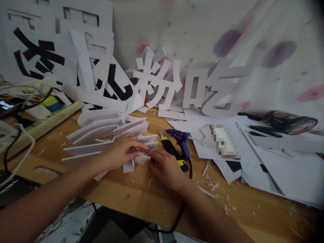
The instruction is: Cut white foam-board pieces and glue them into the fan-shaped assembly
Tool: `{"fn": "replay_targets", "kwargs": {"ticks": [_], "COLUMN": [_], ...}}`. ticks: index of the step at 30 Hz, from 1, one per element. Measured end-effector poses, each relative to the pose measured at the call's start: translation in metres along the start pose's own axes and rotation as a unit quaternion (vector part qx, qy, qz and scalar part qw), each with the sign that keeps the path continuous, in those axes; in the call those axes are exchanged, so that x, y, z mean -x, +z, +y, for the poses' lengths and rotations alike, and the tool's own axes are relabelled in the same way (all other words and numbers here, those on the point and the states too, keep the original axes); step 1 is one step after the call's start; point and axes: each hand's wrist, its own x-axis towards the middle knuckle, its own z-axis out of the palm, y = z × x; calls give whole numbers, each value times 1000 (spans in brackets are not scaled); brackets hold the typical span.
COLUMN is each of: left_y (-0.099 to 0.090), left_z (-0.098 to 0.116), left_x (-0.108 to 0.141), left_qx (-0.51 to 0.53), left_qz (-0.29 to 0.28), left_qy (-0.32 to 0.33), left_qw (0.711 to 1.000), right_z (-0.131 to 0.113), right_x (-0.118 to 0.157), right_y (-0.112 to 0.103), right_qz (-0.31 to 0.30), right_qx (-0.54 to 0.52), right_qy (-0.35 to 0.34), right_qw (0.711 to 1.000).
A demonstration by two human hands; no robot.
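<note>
A white foam-board character (88,148) with upright side walls lies on the wooden table in front of me. My left hand (125,150) reaches over it from the left, thumb and fingers pinched at a white foam-board strip (150,146) on its right side. Close by, my right hand (168,168) is curled at the lower right end of the same strip, its fingertips partly hidden. A blue hot glue gun (181,138) lies just beyond the right hand, beside a black and yellow utility knife (172,148).
Finished white characters (164,81) stand along the back. Cut sheets with black shapes (37,54) lean at the left. Paper sheets (258,165) and a dark roll of tape or similar cylinder (291,122) lie right. Cables (25,135) run along the left; white scraps (212,189) litter the table (121,206).
</note>
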Motion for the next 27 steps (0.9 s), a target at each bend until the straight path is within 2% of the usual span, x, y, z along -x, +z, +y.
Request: {"fn": "replay_targets", "kwargs": {"ticks": [6, 27], "left_y": [0, 3], "left_z": [-3, -9], "left_x": [0, -3], "left_qx": [-15, -28], "left_qz": [-1, -3], "left_qy": [24, 48], "left_qw": [1000, 998], "right_z": [0, 1], "right_x": [-3, -1], "right_y": [8, 9], "right_qz": [10, 18], "right_qx": [7, 59], "right_qy": [-10, -25], "right_qw": [1000, 998]}}
